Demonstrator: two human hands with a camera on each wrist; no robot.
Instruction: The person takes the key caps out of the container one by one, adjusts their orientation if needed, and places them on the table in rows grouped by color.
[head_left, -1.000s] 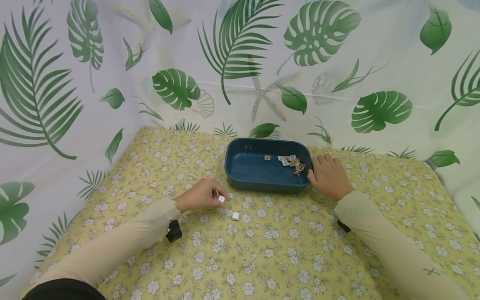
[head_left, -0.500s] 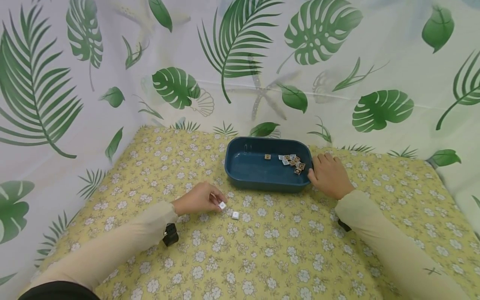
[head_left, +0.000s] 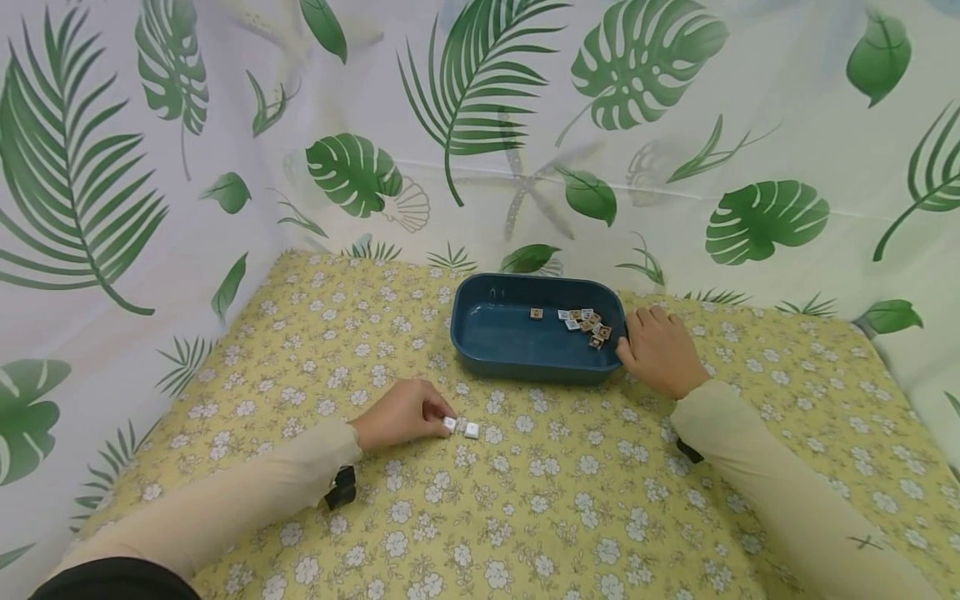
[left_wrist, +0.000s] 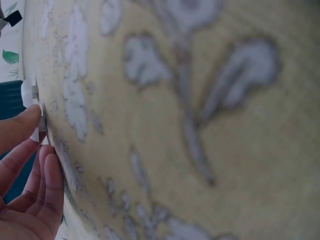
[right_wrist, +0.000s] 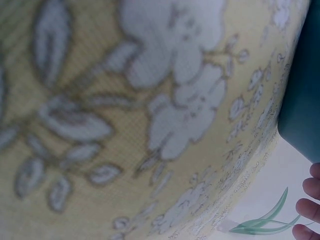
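My left hand [head_left: 403, 413] pinches a small white square keycap [head_left: 450, 423] between thumb and fingertips, low over the flowered cloth. Just right of it sits a second white keycap [head_left: 471, 430], a narrow gap away. The left wrist view has the thumb [left_wrist: 22, 126] partly covering the pinched keycap [left_wrist: 35, 135], with the other white keycap [left_wrist: 27, 93] beyond. My right hand [head_left: 663, 353] grips the right end of a dark blue basin [head_left: 525, 372], thumb at its rim. Only fingertips [right_wrist: 311, 210] beside the basin's wall show in the right wrist view.
Several brown and white keycaps [head_left: 587, 326] lie in a cluster at the basin's right end. One brown keycap [head_left: 536, 314] lies apart near its middle. A leaf-patterned curtain [head_left: 525, 167] hangs behind the yellow flowered tablecloth [head_left: 540, 517].
My left hand has come down toward me with the pinched keycap, ending beside the keycap on the cloth. My right hand and the basin have stayed put.
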